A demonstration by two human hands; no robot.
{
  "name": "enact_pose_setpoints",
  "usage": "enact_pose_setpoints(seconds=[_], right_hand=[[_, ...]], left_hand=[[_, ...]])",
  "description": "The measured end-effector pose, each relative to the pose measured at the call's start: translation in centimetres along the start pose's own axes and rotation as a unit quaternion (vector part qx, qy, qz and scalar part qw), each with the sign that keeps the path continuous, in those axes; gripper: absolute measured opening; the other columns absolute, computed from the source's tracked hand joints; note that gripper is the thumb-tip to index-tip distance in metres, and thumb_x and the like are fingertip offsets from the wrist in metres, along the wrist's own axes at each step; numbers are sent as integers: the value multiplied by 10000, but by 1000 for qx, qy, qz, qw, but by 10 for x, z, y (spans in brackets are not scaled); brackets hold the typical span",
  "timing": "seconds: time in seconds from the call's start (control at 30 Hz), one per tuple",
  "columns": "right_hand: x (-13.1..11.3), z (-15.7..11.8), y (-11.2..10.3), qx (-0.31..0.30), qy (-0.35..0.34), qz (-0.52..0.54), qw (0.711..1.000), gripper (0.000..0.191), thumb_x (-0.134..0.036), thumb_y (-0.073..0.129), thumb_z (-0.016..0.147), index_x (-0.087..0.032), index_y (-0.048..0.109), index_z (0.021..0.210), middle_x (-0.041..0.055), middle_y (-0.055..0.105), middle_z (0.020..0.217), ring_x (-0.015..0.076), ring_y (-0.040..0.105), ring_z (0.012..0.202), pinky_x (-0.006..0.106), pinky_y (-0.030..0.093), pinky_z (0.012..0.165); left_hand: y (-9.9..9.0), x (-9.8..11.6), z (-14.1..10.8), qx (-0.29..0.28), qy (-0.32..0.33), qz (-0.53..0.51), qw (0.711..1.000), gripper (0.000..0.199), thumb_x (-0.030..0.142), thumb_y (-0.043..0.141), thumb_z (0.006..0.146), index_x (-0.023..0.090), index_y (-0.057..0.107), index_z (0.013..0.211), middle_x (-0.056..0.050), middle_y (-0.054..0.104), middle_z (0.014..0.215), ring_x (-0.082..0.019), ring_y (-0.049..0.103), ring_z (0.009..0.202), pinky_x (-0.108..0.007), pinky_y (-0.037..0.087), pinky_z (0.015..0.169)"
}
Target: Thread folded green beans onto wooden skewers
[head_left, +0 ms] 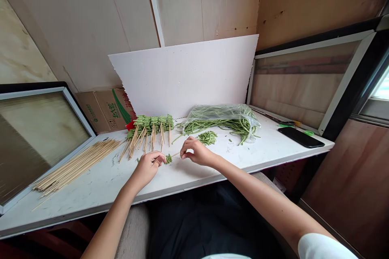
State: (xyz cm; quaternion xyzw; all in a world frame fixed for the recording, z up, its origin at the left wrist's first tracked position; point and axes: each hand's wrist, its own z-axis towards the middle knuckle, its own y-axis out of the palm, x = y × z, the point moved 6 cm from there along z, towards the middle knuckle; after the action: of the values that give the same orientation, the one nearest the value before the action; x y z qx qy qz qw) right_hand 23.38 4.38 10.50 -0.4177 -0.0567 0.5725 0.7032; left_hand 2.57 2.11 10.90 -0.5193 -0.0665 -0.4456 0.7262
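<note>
My left hand [150, 165] is closed around a thin wooden skewer [175, 155] carrying a few short green bean pieces [168, 158] beside the fingertips. At the skewer's other end, my right hand [196, 151] pinches with thumb and fingers. The skewer runs into this pinch; whether a bean piece is also between those fingers is hidden. Just behind the right hand lies a small heap of cut bean pieces [207, 137]. Filled bean skewers [152, 125] are piled behind the left hand, their bare sticks pointing toward me.
Bare skewers [77, 164] lie in a wide bundle at left on the white table [194, 174]. A clear plastic bag [220, 113] of long beans stands at the back, before a white board [188, 77]. A cardboard box [105, 109] is back left; a black phone [300, 136] lies right.
</note>
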Motion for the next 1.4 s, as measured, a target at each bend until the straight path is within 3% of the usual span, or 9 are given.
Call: enact_pose_setpoints(seconds=[0.13,0.3,0.47,0.63,0.83,1.1,1.23,1.4], right_hand=[[30,-10,2,-65,53,-92,992,46,-191,848,827,-209,806,831,72,720,832,237,583,896,350,464,828],[46,-19,11,-137,93,-122,979,86,-205,885,789,-201,800,774,58,712,738,232,593,854,309,446,754],[20,-11,6,-101,78,-95,987,239,-349,860,839,-202,793,1016,80,756,905,245,623,930,326,473,801],[-18,-2,10,-77,32,-23,996,392,-500,758,906,-214,743,1174,88,764,954,243,646,947,334,506,823],[-30,0,8,-10,7,-29,1000,257,-392,742,945,-199,746,1115,94,763,974,239,633,941,341,501,816],[-27,0,15,-50,-28,-21,998,90,-289,721,966,-215,770,949,52,745,835,205,619,843,320,484,789],[-25,2,2,-25,-19,-26,999,107,-305,712,973,-209,758,970,56,747,861,213,610,875,331,484,800],[-22,2,-8,-10,-2,-35,999,123,-305,683,984,-205,739,940,58,757,894,216,618,879,358,489,846]], left_hand=[[-1,-7,0,-1,-12,-6,1000,233,379,630,950,212,789,918,-61,763,890,-218,689,816,-302,537,754],[10,-8,-1,-11,7,-15,1000,333,281,490,995,202,803,1081,-84,730,940,-199,669,822,-314,549,778],[15,-11,-2,-20,-35,-38,998,363,252,483,978,199,748,1220,-106,726,1066,-218,699,937,-351,562,859],[22,-12,-3,-40,-81,-78,993,455,257,555,951,243,609,1402,-53,749,980,-225,721,960,-363,555,900],[30,-7,-4,-64,-67,-94,991,463,231,565,942,252,592,1404,-35,749,948,-205,713,902,-349,549,898],[34,-2,-5,-88,-70,-98,989,467,234,596,930,243,617,1396,-45,768,972,-203,714,907,-339,543,891],[27,-5,-3,-65,-79,-80,992,345,322,668,911,224,721,1237,-68,779,1014,-226,707,947,-358,535,920],[19,-7,-2,-43,-97,-77,991,247,354,657,918,208,783,1073,-69,794,978,-233,712,885,-348,549,847]])
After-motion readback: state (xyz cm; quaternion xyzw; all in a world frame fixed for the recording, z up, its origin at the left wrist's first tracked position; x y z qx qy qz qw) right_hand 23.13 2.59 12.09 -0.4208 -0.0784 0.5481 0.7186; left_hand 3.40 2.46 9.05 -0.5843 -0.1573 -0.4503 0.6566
